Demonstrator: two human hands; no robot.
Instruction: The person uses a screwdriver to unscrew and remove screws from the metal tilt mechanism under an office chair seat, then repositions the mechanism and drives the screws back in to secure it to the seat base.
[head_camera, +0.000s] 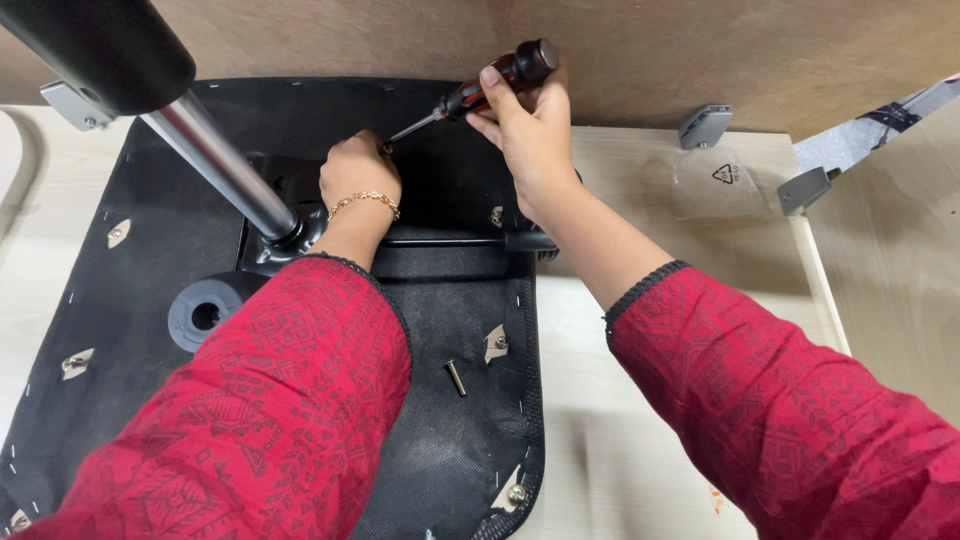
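Note:
An upturned black chair seat (460, 430) lies on a pale wooden surface, with its black metal mechanism plate (440, 200) on top. My right hand (530, 130) grips a screwdriver (490, 85) with a red-and-black handle, its tip pointing down-left at the plate. My left hand (358, 172) rests on the plate right at the tip, fingers closed around the spot; what it pinches is hidden. A gold bracelet circles that wrist. A loose metal bolt (455, 377) lies on the seat fabric below.
A chrome gas-lift column (215, 160) with a black sleeve rises from the plate toward the upper left. A black round knob (205, 315) sits at the left. Grey metal brackets (705, 125) and a clear plastic bag (715, 180) lie at the right.

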